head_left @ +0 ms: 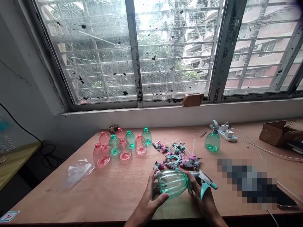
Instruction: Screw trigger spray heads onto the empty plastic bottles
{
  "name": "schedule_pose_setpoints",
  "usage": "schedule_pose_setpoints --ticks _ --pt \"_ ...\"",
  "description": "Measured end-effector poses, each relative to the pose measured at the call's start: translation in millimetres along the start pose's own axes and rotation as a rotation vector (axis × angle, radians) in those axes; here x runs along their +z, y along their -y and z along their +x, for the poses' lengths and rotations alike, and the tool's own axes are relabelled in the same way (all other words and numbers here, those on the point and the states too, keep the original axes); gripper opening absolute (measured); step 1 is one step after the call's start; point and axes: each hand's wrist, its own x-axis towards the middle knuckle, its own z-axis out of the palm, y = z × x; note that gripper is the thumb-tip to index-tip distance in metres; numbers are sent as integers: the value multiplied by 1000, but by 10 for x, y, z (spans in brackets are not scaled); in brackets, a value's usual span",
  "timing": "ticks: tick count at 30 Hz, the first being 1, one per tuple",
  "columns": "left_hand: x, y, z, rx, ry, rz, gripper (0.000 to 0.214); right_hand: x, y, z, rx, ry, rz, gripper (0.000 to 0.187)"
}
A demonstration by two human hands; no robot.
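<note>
Near the table's front edge, a green spray bottle (172, 183) lies sideways between my hands. My left hand (152, 195) grips its base end, thumb below and fingers behind. At the neck, my right hand (197, 189) closes around the collar of the grey and teal trigger sprayer (205, 181), which sits at the bottle's mouth and points right. Just beyond is a pile of loose trigger sprayers (176, 156), pink or teal with thin white tubes. Several clear pink bottles (125, 151) and green bottles (115, 145) stand without sprayers at the back left.
A green bottle with a sprayer (212, 142) stands at back right, beside a power strip (228, 134) with plugs. Right of it are a cardboard box (274, 134), white cables and a blurred dark object (253, 183). A clear plastic bag (80, 171) lies left on the wooden table (106, 195).
</note>
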Motion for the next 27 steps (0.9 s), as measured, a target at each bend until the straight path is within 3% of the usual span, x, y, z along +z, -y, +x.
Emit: schedule_pose_setpoints --ticks 3,8,12,18,23,27 --pt "-28 61 7 -7 1 -54 111 -9 -6 -5 -2 -15 -16 49" --pt "-5 -10 5 4 75 -4 99 -46 -49 -15 -23 -36 -82 47" --pt "-22 -20 -6 29 55 42 109 -43 -43 -36 -37 -62 -92 53" --pt "-93 81 -8 -37 -61 58 82 -16 0 -61 41 -93 -25 58" --pt "-73 125 -26 44 28 131 110 -38 -68 -29 29 -134 39 57" --pt "-72 57 -35 30 45 298 108 -56 -96 -7 52 -152 -6 58"
